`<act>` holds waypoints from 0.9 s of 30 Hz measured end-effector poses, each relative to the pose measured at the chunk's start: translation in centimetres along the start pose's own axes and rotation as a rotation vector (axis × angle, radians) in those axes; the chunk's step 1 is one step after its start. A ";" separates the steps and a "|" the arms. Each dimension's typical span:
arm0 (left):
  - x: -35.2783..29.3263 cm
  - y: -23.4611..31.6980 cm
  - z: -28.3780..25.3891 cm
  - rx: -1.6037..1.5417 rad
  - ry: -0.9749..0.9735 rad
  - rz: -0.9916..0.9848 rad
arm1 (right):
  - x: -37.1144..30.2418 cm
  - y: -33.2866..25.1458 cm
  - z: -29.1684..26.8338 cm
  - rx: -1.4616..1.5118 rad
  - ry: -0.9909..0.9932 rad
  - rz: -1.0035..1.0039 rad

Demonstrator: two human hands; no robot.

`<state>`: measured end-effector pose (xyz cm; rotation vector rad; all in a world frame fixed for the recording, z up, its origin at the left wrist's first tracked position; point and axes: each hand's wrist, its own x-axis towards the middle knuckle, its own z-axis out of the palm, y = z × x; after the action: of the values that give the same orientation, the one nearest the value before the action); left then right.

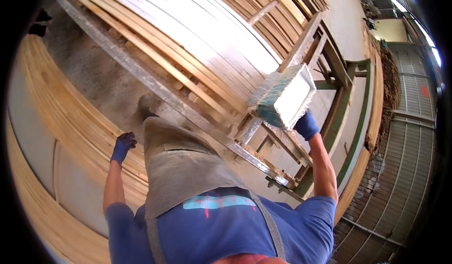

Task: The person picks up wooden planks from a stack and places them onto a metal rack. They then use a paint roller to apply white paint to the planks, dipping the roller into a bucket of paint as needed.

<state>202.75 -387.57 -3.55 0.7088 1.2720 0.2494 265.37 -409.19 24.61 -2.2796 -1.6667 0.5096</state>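
Observation:
A rectangular tub [278, 108] with a white inside and smeared, teal-tinted sides is at the near right corner of a stack of boards. My right hand [307, 125], in a blue glove, grips the tub's right edge; the tub partly hides its fingers. The stack's board faces [197, 26] look white and glossy, while the boards along its near side [165, 59] show bare wood. My left hand [124, 147], also gloved in blue, hangs out to the left with its fingers loosely bent and apart. It holds nothing and is nearest to a long row of pale planks [80, 104].
A metal rail [127, 68] runs along the stack's near side. Green and rusty metal framework [346, 108] stands to the right, beside more timber [373, 99] and a ribbed wall [405, 146]. Further boards [268, 5] lie beyond the white ones. A grey apron [188, 165] covers my front.

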 end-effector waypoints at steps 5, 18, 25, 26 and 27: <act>-1.4 -2.8 -3.1 -0.007 0.045 -0.074 | -3.0 -3.4 -2.3 -0.059 -0.084 -0.010; -1.0 -6.8 -12.7 -0.168 0.185 -0.302 | 23.7 -24.9 9.9 -0.318 -0.035 -0.415; 1.7 4.5 -15.8 -0.112 0.094 -0.171 | 46.0 -44.6 17.0 0.052 -0.020 -0.412; 1.7 6.4 -15.7 -0.080 0.061 -0.110 | 46.7 -45.7 17.3 0.020 -0.016 -0.432; 1.5 8.4 -15.5 -0.049 0.029 -0.050 | 46.7 -46.2 17.4 -0.024 0.010 -0.409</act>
<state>190.56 -374.97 -1.45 0.6325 1.3053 0.2496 231.07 -350.54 22.51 -1.8721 -2.0682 0.3823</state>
